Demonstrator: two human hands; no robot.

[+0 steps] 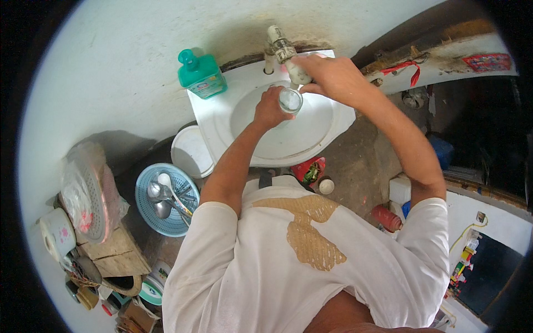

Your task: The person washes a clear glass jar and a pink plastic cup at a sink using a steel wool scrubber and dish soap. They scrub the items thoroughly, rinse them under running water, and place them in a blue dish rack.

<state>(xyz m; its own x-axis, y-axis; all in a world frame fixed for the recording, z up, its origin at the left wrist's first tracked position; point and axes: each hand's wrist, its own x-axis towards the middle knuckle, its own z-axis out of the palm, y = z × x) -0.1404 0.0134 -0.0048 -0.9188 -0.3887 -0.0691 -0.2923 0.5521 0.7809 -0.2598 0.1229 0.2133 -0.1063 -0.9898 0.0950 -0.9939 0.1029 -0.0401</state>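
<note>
My left hand [270,109] is closed around a clear glass jar [290,100], held upright over the basin of a white ceramic sink [266,160]. The jar's mouth is just below the outlet of a grimy pale plastic faucet [299,75]; it looks whitish inside, and whether that is water I cannot tell. At the faucet's right side is my right hand [329,79], its fingers on or beside the fitting. The fingertips are partly hidden, so the grip is unclear. A green plastic bottle with a handle [203,75] stands on the sink's left back corner.
A blue plastic basket [143,212] holding ladles and spoons is at the lower left, near a white round lid [191,150]. Below the sink lie a red bag with leafy scraps [310,170] and a small cup [326,186]. A red cylindrical container [386,217] is at the right.
</note>
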